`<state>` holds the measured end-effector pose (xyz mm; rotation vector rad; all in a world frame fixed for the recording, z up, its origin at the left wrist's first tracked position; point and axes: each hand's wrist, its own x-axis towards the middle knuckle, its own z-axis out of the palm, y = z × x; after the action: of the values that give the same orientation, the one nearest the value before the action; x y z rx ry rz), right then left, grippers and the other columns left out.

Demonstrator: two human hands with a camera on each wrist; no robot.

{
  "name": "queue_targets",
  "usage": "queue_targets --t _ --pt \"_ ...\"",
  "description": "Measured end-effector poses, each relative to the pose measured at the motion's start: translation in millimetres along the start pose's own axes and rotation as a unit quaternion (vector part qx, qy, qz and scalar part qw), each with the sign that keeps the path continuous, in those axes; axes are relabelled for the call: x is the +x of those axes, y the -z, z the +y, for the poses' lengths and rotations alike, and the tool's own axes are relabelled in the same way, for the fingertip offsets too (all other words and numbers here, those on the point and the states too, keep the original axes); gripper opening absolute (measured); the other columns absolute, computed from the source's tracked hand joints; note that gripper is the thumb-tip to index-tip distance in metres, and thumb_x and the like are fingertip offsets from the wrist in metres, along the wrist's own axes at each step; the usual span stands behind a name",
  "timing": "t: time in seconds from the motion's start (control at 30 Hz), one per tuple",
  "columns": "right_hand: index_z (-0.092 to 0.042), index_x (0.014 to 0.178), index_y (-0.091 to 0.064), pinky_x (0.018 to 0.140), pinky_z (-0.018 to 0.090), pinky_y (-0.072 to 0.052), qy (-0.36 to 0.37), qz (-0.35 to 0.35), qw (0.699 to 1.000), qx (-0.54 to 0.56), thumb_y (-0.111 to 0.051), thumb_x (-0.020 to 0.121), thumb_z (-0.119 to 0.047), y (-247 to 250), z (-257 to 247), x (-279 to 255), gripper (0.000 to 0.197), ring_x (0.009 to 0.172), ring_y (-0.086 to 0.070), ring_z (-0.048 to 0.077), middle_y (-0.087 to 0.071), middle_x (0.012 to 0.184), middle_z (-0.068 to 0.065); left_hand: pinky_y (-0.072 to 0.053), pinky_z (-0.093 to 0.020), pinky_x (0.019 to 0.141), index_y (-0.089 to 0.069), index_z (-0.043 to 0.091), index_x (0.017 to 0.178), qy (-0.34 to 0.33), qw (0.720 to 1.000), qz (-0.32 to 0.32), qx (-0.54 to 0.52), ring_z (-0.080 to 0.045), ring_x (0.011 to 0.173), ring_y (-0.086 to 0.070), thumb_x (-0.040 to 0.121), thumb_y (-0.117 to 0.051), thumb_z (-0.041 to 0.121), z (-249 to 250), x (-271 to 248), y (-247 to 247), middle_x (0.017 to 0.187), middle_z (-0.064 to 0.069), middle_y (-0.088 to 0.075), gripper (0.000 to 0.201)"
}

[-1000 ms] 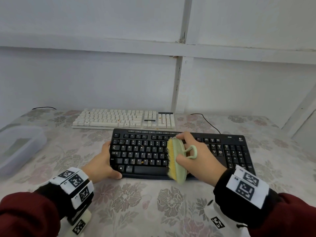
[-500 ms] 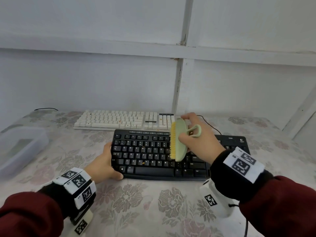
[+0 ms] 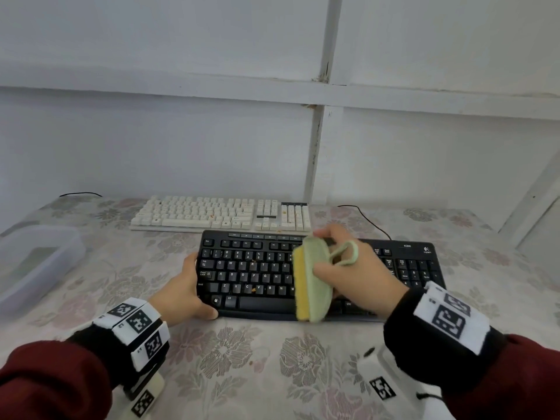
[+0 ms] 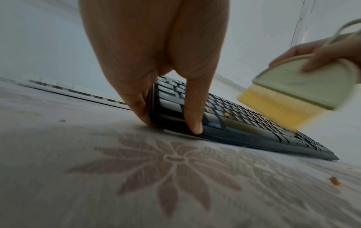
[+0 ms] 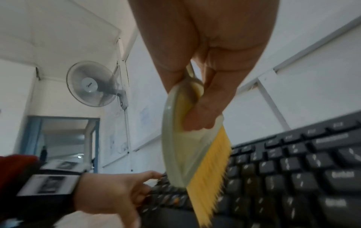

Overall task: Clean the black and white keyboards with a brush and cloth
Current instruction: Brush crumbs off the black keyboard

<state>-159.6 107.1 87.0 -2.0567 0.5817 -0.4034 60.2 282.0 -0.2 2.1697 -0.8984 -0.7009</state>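
The right hand [image 3: 360, 277] clasps the brush [image 3: 312, 283], hiding the black keyboard's [image 3: 254, 274] middle keys; the left hand [image 3: 181, 292] pinches its left end. "K200" and a Logitech logo show.

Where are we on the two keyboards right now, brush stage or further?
Brush stage, first keyboard. Nothing looks finished. The right hand grips the brush over the black keyboard, which the left hand grips at its left end; orange crumbs sit among its keys. The white keyboard behind shows specks and looks untouched. No cloth is in view, so wiping is left for both.
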Motion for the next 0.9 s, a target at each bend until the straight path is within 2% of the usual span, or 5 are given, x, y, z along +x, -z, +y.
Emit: queue_targets --t 0.2,0.4,0.5,0.67,0.9 --pt "-0.023 0.116 -0.043 0.061 0.041 -0.060 0.010 0.052 0.998 -0.014 -0.055 0.085 -0.007 1 1 22 0.037 0.078 -0.068 0.028 -0.063 0.095 0.009 -0.042 -0.019 0.076 -0.002 0.024 0.144 0.001 1.000 0.000 0.003 -0.013 0.097 -0.056 0.066 -0.080 0.003 1 -1 0 0.107 0.010 -0.054 0.112" --pt "-0.019 0.110 -0.041 0.047 0.024 -0.044 -0.018 -0.034 0.997 -0.061 -0.054 0.085 -0.009 -14 14 -10 0.031 0.051 -0.044 0.011 -0.053 0.071 0.006 -0.040 -0.022 0.083 -0.002 0.023 0.144 0.002 1.000 -0.003 -0.004 -0.014 0.100 -0.054 0.066 -0.079 0.002 2 -1 1 0.106 0.014 -0.051 0.112" --pt "-0.019 0.108 -0.043 0.050 0.025 -0.050 -0.043 -0.087 0.994 -0.047 -0.055 0.084 -0.009 -13 13 -25 0.029 0.055 -0.050 0.013 -0.053 0.075 0.005 -0.041 -0.021 0.080 -0.001 0.024 0.145 0.003 1.000 -0.005 -0.005 -0.013 0.099 -0.055 0.066 -0.079 0.003 3 -1 1 0.107 0.012 -0.052 0.113" --pt "-0.017 0.108 -0.047 0.047 0.018 -0.049 0.005 -0.002 1.000 -0.006 -0.056 0.083 -0.006 -4 -7 -4 0.029 0.059 -0.057 0.009 -0.061 0.088 0.006 -0.041 -0.020 0.081 0.001 0.024 0.145 0.006 1.000 -0.007 -0.005 -0.013 0.100 -0.055 0.066 -0.079 0.003 2 -1 1 0.108 0.011 -0.053 0.114" --pt "-0.027 0.116 -0.038 0.068 0.047 -0.058 0.042 0.042 0.998 -0.015 -0.053 0.085 -0.010 -21 -14 30 0.038 0.082 -0.066 0.034 -0.063 0.094 0.017 -0.040 -0.013 0.070 0.001 0.024 0.145 0.001 1.000 -0.005 0.002 -0.009 0.093 -0.055 0.067 -0.079 0.003 3 -2 1 0.104 0.014 -0.052 0.114"
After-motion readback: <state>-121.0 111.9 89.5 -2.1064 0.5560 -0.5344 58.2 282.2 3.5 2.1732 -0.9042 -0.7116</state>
